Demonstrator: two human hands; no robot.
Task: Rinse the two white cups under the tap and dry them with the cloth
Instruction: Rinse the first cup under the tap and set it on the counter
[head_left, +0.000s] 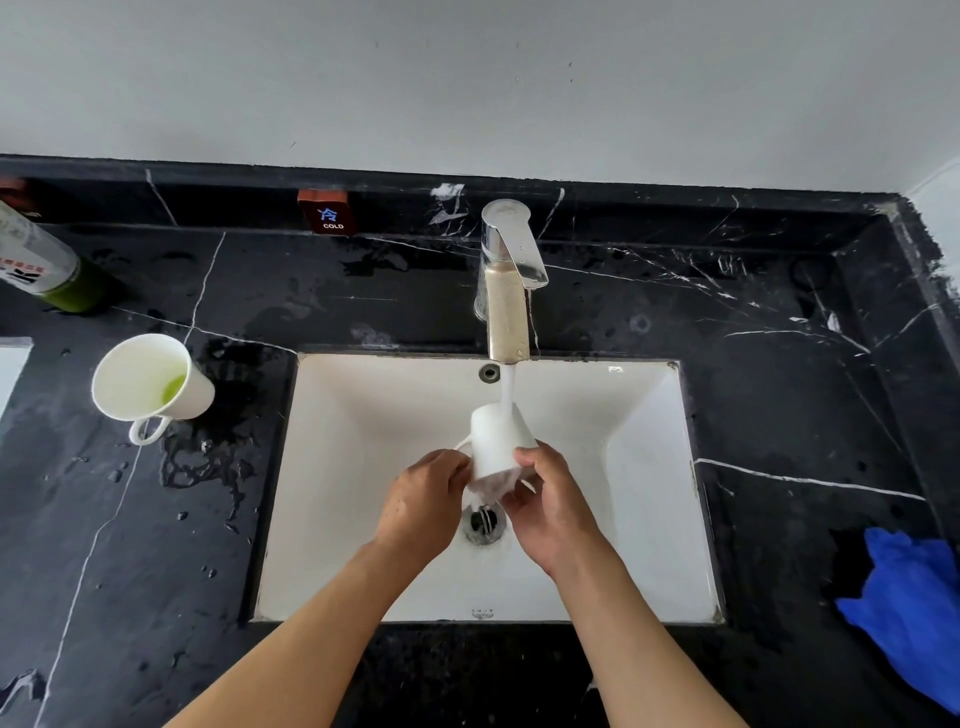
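Surface (156, 571): black marble with white veins, lying wet around the basin.
Sink (623, 519): white rectangular basin sitting in the surface's middle.
Cloth (904, 613): blue, lying crumpled at the surface's right edge.
Tap (506, 291): running water onto the held cup.
Held cup (498, 436): white, being held upside down over the drain.
Second cup (150, 379): standing left of the sink, holding green liquid.
Left hand (423, 501): its grip closing on the held cup's handle side.
Right hand (550, 499): its grip clasping the held cup's rim.

Both hands, left hand (426, 499) and right hand (550, 499), hold an upturned white cup (498, 439) under the running tap (506, 280) over the sink (363, 467).
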